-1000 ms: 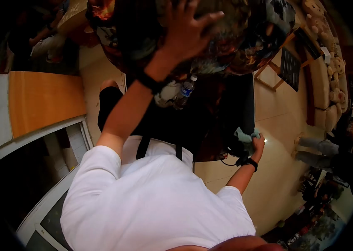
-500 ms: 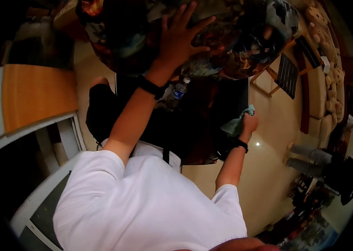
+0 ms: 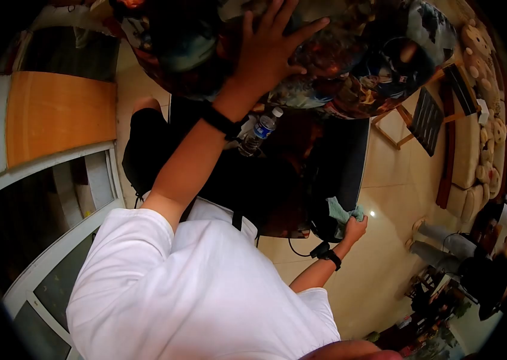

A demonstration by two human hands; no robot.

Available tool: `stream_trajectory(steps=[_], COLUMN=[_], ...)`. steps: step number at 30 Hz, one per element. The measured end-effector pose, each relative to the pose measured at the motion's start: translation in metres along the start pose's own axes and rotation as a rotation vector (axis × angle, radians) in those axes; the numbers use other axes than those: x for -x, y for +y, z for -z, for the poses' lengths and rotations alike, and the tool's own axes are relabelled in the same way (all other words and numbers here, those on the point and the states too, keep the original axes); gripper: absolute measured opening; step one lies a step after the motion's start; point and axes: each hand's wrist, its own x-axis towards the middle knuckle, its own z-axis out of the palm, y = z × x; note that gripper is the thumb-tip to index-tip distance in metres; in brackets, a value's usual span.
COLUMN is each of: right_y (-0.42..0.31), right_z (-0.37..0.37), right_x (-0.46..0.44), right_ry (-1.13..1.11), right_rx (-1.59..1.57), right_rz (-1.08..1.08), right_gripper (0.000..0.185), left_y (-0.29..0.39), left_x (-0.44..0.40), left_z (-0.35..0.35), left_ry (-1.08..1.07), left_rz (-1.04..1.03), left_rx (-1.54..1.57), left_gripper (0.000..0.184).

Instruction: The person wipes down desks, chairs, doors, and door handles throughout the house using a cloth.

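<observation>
My left hand (image 3: 267, 53) lies with fingers spread on a large, dark thing with a colourful printed cover (image 3: 355, 75) at the top of the view. In my right hand (image 3: 356, 229) a pale green cloth (image 3: 338, 210) is gripped; part of it hangs against the black side panel (image 3: 342, 159), near that panel's lower corner. Between my arms a clear plastic bottle (image 3: 261, 131) with a blue label and white cap stands or leans just beyond my left wrist; its contact below is too dark to make out.
A wooden folding chair (image 3: 426, 123) with dark slats stands on the tiled floor to the right, by a sofa (image 3: 465, 156) with bear-shaped cushions. Another person's legs (image 3: 442, 245) show at lower right. An orange-brown wooden panel (image 3: 61, 117) is at left.
My right hand has moved down along the black panel's edge toward my body, bringing the cloth with it. My left hand stays spread on the printed cover. The camera view has shifted slightly.
</observation>
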Motion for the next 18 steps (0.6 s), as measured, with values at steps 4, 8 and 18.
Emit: stream_trajectory(steps=[4, 8, 18], right_y=[-0.027, -0.045, -0.179], right_z=[-0.004, -0.035, -0.022], right_x=[-0.005, -0.02, 0.052], right_ry=[0.021, 0.311, 0.25], right_rx=[0.183, -0.013, -0.897], right_rz=[-0.021, 0.127, 0.599], right_gripper=[0.042, 0.04, 0.034], left_y=[-0.01, -0.009, -0.037], left_x=[0.017, 0.053, 0.121], left_z=[-0.024, -0.024, 0.076], left_ry=[0.015, -0.166, -1.063], left_rz=[-0.08, -0.137, -0.049], left_rx=[-0.031, 0.013, 0.871], left_gripper=[0.083, 0.084, 0.086])
